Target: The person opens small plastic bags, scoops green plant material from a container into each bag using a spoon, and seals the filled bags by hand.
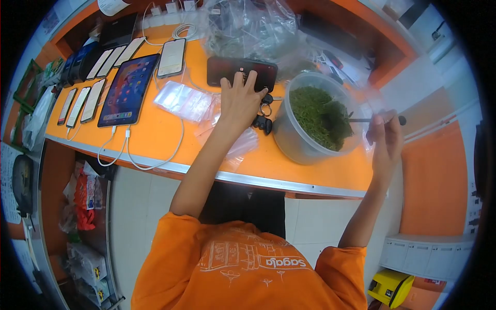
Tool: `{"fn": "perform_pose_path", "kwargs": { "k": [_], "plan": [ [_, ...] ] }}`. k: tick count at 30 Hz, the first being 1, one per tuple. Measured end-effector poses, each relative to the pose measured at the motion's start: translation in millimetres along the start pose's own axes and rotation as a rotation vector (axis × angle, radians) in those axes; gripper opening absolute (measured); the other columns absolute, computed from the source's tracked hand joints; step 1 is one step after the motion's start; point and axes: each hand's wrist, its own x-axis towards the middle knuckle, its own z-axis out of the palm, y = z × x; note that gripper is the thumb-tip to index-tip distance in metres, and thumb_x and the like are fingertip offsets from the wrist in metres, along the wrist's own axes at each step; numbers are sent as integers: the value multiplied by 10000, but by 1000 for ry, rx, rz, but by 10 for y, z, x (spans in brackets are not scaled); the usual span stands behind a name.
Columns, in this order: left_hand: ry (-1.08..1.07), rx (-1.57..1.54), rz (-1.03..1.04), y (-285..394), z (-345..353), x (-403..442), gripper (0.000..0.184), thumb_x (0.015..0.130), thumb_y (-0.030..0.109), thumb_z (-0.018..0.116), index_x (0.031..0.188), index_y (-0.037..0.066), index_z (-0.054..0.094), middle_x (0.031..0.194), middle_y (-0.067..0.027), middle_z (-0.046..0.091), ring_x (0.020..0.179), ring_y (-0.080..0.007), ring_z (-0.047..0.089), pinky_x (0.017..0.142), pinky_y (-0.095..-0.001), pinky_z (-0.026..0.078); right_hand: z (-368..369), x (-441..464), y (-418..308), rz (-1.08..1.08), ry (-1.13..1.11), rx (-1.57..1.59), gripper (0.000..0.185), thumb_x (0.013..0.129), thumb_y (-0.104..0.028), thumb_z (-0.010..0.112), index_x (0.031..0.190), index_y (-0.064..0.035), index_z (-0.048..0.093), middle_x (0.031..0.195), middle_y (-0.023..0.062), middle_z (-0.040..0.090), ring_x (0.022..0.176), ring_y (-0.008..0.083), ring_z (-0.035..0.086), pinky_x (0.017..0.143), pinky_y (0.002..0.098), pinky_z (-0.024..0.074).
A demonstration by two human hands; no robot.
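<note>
My left hand [240,101] has its fingers spread on the dark screen of a phone [217,71] lying sideways on the orange table. Just below that phone are a key ring [265,109] and a small black object [262,124]. My right hand [386,135] is closed round the thin handle of a dark utensil [361,120], whose far end reaches into a translucent round tub [297,142]. Shredded green leafy material [316,111] fills much of the tub. Clear plastic bags [186,102] lie left of my left forearm.
A tablet [129,90] with white cables lies at the left, near several phones [93,101]. Another phone [171,58] lies above the bags. A heap of clear plastic bags [248,31] sits at the back. The table's metal edge [268,181] runs along the front.
</note>
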Motion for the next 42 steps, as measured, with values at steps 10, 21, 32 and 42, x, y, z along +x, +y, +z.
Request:
{"fn": "perform_pose_path", "kwargs": {
  "k": [10, 21, 32, 42],
  "plan": [
    [9, 54, -21, -6, 112, -45, 363, 815, 161, 484, 1090, 370, 597, 1062, -25, 443, 887, -205, 427, 662, -366, 304, 39, -16, -64, -4, -9, 16, 188, 890, -189, 524, 760, -75, 451, 642, -48, 400, 535, 22, 329, 471, 181, 233],
    [36, -84, -74, 25, -32, -10, 343, 758, 153, 551, 1065, 297, 608, 1025, -28, 459, 836, -199, 426, 673, -367, 306, 32, -33, -83, 7, -56, -11, 194, 893, -200, 518, 763, -72, 452, 662, -44, 393, 564, 26, 339, 489, 180, 247],
    [509, -1459, -23, 592, -825, 404, 158, 829, 177, 577, 887, 31, 593, 823, -78, 555, 697, -172, 540, 655, -284, 425, 119, 18, -64, -76, -90, -50, 161, 917, -201, 456, 844, -57, 448, 686, -21, 416, 584, 44, 358, 495, 181, 270],
    [461, -1512, 131, 659, -809, 478, 122, 781, 100, 611, 790, -10, 560, 716, -82, 542, 657, -180, 542, 623, -272, 426, 98, 49, -156, -101, -186, -193, 108, 861, -96, 516, 790, -29, 470, 697, 9, 472, 575, 71, 419, 532, 204, 323]
  ]
}}
